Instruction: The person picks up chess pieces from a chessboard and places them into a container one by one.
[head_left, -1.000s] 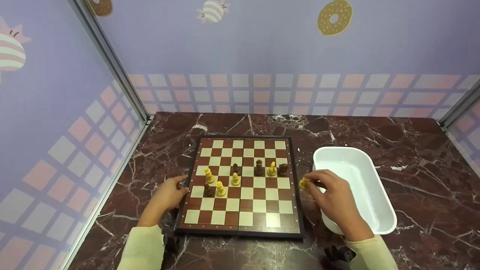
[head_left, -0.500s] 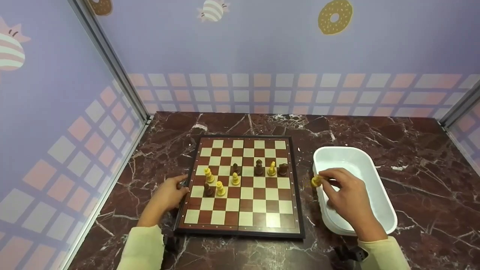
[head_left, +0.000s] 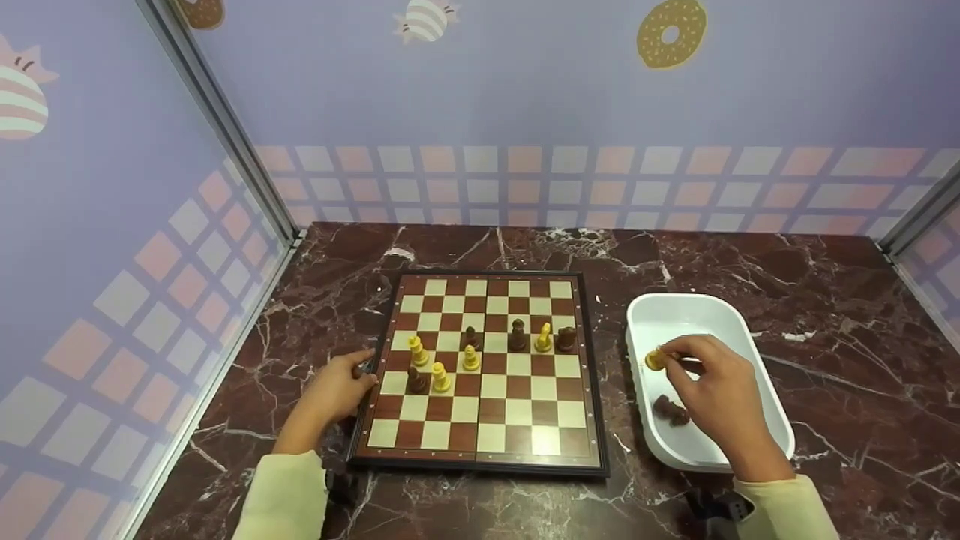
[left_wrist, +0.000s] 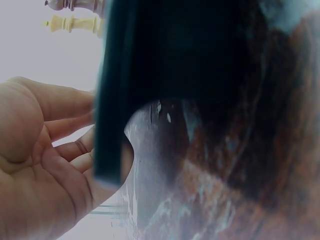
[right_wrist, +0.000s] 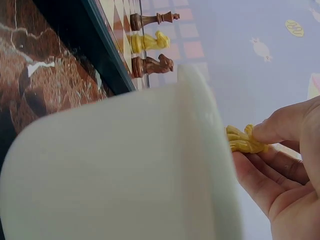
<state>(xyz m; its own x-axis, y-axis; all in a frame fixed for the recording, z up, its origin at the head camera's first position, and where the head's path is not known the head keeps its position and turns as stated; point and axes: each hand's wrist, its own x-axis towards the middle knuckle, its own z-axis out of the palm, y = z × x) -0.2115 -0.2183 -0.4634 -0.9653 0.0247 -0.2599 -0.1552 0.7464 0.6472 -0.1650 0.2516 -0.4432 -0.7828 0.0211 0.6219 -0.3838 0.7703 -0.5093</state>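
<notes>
My right hand (head_left: 712,386) pinches a yellow chess knight (right_wrist: 242,140) between thumb and fingers, over the left side of the white tray (head_left: 776,427). Lying in that tray is a brown chess piece (head_left: 670,410). The chessboard (head_left: 517,439) is flat on the table at the tray's left. My left hand (head_left: 334,388) holds the board's left edge, which covers part of its fingers in the left wrist view. Several yellow and brown pieces stand on the board, among them a yellow king (head_left: 418,350), a yellow knight (head_left: 544,337) and a brown knight (head_left: 567,339).
The table (head_left: 840,315) is dark red marble with pale veins. Purple walls (head_left: 480,90) with printed donuts and candies rise at the back and sides. In the right wrist view the tray's wall fills much of the foreground.
My right hand has moved right with the yellow knight, from beside the board to over the tray. The brown piece in the tray has come into view. My left hand has stayed in place.
</notes>
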